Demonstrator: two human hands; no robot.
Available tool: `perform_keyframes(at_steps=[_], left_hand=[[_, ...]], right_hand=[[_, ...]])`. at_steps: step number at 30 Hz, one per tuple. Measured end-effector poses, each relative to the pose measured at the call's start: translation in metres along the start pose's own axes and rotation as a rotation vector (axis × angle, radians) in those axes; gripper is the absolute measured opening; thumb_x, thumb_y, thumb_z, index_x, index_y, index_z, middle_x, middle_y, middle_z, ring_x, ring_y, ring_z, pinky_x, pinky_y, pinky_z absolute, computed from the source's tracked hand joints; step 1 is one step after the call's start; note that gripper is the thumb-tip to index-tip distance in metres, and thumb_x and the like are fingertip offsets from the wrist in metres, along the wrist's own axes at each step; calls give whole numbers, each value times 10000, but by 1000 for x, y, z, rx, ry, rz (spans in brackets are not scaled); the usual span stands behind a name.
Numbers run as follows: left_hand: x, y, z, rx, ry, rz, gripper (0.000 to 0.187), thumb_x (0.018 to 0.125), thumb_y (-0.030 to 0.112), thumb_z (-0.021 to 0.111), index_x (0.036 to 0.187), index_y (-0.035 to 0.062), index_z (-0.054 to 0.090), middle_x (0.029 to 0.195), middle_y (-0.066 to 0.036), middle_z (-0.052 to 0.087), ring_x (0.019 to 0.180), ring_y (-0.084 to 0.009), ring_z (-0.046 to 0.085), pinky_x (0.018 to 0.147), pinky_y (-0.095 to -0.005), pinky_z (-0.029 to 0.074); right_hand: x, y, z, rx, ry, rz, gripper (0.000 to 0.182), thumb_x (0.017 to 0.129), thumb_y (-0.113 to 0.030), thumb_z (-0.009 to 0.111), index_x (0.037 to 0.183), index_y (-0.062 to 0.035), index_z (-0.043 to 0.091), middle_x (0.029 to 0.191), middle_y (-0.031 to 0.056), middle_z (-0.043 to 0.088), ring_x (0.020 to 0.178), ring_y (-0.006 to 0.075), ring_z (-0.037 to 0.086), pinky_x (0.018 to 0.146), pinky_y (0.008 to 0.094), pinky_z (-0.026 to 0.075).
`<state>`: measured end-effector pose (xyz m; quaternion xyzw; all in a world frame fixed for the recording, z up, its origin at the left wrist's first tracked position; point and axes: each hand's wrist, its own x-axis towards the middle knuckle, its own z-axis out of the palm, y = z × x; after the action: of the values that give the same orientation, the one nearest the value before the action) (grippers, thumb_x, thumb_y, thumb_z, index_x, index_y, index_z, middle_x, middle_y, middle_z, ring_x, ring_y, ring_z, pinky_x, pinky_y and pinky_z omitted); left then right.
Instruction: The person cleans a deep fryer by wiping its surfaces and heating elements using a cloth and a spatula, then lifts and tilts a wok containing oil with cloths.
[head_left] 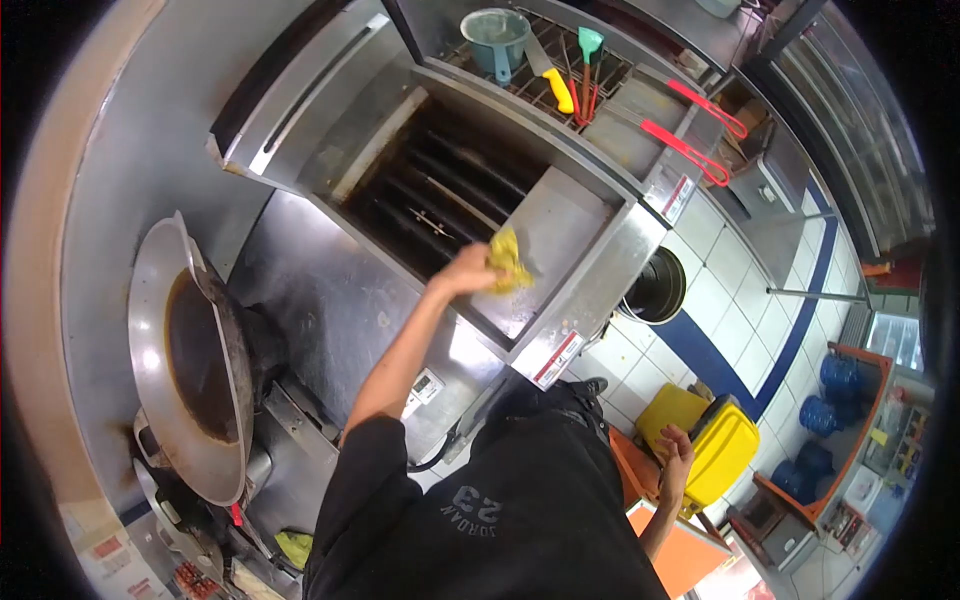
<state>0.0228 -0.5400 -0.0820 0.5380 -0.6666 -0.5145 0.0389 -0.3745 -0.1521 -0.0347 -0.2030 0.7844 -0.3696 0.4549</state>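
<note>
My left hand [463, 271] is closed around a crumpled yellow cloth [508, 264]. The cloth touches the sloping bare metal panel [565, 215] at the front of a stainless steel fryer. Beside that panel lies the dark, greasy well [430, 185], with several black tubes across it and a thin light stick on top. My right hand [676, 452] hangs low at my side, its fingers loosely curled and apart, with nothing visible in them. Behind it in view is a yellow bin [722, 448].
A large wok [185, 340] of dark liquid stands left. On the rack behind the well are a blue-grey pot [495, 40], a yellow-handled knife [558, 90] and a green brush [590, 42]. Red-handled baskets [685, 150] lie right. A black bucket [657, 285] is on the tiled floor.
</note>
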Motion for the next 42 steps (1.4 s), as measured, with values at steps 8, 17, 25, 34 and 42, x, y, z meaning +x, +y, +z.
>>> perform_keyframes(at_steps=[8,17,25,34,42], left_hand=[[14,-17,58,542,245,122,366,748,168,713,997,-75,598,1065,-239,598,1019,-396,597,867,-479,502],[33,10,29,-90,-208,199,346,724,160,716,1038,41,634,1031,-195,676,994,-332,647,818,-388,509],[-6,-11,70,292,-161,262,366,725,248,671,1018,29,652,1041,-221,663,1008,-387,617,850,-450,484],[0,-39,76,-188,-529,-119,393,886,212,591,1194,-30,562,1125,-140,645,1052,-244,620,889,-399,493],[-32,-4,35,-1241,-264,-147,467,920,116,509,1370,29,420,1292,-127,557,1165,-266,567,990,-417,469]], right_hand=[[-6,50,-23,-170,91,36,285,950,-148,516,1204,-47,596,1118,79,638,932,178,641,728,300,510],[-14,148,-60,-223,105,-175,299,949,-128,518,1212,-6,587,1091,102,636,890,161,639,689,272,530],[-27,148,-72,-132,297,-35,300,964,-193,533,1199,-17,596,1001,45,637,801,127,624,692,259,495],[-14,175,-41,134,268,-97,230,964,-92,500,1147,9,595,910,53,644,754,97,616,620,208,487],[-14,160,-37,59,293,-77,226,958,-42,482,1146,14,594,977,62,646,770,103,609,640,220,483]])
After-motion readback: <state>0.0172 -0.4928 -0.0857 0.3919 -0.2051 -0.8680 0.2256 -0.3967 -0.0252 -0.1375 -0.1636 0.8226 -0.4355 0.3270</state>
